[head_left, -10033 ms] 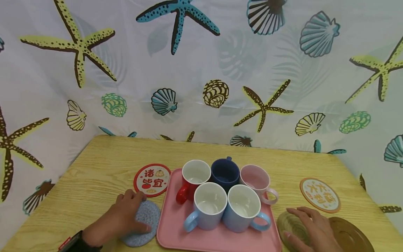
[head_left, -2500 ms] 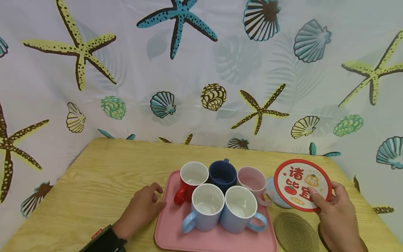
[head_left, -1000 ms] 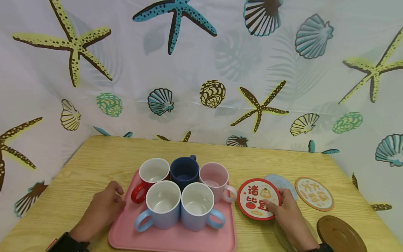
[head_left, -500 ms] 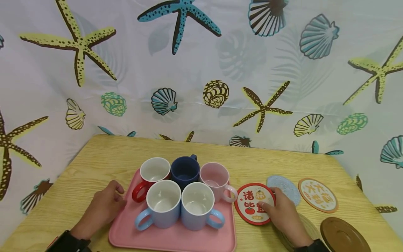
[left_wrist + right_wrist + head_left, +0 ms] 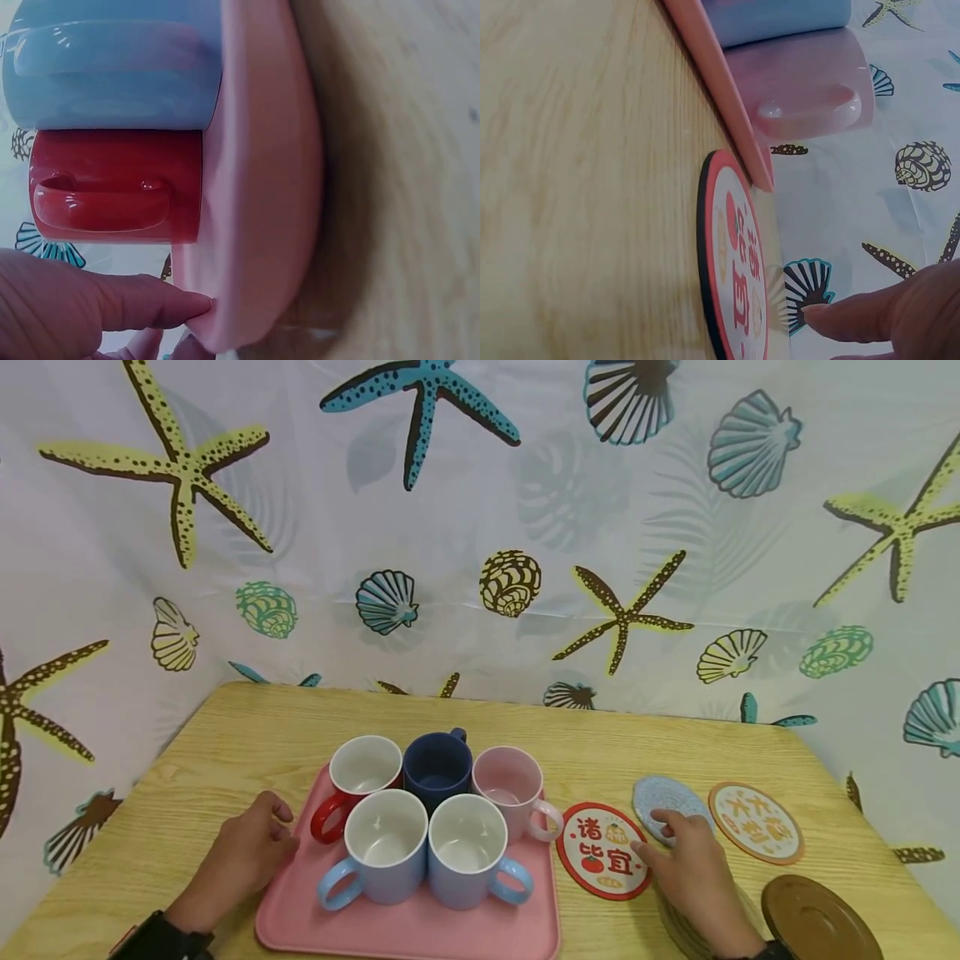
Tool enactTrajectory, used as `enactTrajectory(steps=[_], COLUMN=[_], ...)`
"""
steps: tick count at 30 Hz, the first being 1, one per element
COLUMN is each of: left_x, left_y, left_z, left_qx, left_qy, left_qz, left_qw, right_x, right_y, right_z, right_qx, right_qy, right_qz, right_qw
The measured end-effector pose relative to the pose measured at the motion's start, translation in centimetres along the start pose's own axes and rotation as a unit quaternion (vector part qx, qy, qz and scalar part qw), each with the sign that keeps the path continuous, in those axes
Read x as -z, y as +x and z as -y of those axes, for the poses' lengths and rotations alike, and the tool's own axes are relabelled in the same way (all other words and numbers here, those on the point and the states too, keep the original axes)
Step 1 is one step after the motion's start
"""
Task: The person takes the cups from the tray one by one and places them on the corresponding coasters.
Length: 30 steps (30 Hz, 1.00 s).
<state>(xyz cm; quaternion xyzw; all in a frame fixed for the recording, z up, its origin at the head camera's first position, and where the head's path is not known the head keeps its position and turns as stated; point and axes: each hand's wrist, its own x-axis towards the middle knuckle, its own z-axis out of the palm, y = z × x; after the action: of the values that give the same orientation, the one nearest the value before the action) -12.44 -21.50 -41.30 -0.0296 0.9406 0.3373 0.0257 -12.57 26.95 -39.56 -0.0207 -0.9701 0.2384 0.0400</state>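
Observation:
The pink tray (image 5: 405,935) carries a red mug (image 5: 335,810), a navy mug (image 5: 438,772), a pink mug (image 5: 510,777) and two light blue mugs (image 5: 386,847). At its left rim, my left hand (image 5: 243,852) pinches the edge; in the left wrist view the thumb (image 5: 161,300) lies on the inner side of the rim. The red-rimmed coaster (image 5: 603,852) lies flat on the table right beside the tray. Over that coaster's right edge my right hand (image 5: 693,872) hovers with nothing in its fingers, apart from the coaster in the right wrist view.
A blue-grey coaster (image 5: 663,802) and an orange-rimmed coaster (image 5: 756,822) lie behind and right of the right hand. Partly under that hand in view is an olive woven coaster (image 5: 678,931). A brown round coaster (image 5: 821,918) lies at the front right. A patterned curtain (image 5: 450,527) hangs behind the table.
The tray with its mugs has shifted left along with my left hand. My right hand has laid the red-rimmed coaster by the tray's right side and let go, drawing slightly right.

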Motion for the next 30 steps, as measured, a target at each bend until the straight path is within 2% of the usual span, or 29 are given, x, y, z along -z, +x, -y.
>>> enactTrajectory(steps=[4,6,8,11,13,16,20,25,30], left_x=[0.0,0.1,0.1,-0.2,-0.6,-1.2,-1.8,-1.7,-0.6], left_y=[-0.2,-0.4,-0.5,-0.7,-0.7,-0.8,-0.9,-1.2,-2.3], left_z=[-0.8,-1.7,-2.8,-3.9,-4.3,-4.4,-4.5,-4.5,-5.0], left_qx=[-0.038,-0.043,-0.034,-0.019,-0.011,-0.006,-0.006,-0.003,-0.001], left_qy=[0.01,-0.006,-0.035,-0.079,-0.108,-0.167,-0.199,-0.198,-0.187], left_qz=[-0.031,-0.04,-0.032,-0.008,0.01,0.022,-0.006,-0.053,-0.091], left_qw=[0.9987,0.9982,0.9983,0.9966,0.994,0.9857,0.98,0.9788,0.9781], right_x=[0.5,0.7,0.8,0.7,0.7,0.6,0.5,0.7,1.6], right_y=[-0.6,-1.1,-1.6,-2.1,-2.2,-2.3,-2.4,-2.4,-2.3], right_z=[0.3,0.6,0.9,1.4,1.7,2.0,2.4,2.9,3.7], right_qx=[-0.016,-0.007,0.011,0.046,0.057,0.066,0.07,0.081,0.101], right_qy=[0.026,0.039,0.055,0.08,0.098,0.114,0.12,0.127,0.122], right_qz=[0.001,-0.029,-0.076,-0.147,-0.17,-0.177,-0.185,-0.184,-0.168], right_qw=[1.0,0.999,0.996,0.985,0.979,0.975,0.973,0.971,0.973])
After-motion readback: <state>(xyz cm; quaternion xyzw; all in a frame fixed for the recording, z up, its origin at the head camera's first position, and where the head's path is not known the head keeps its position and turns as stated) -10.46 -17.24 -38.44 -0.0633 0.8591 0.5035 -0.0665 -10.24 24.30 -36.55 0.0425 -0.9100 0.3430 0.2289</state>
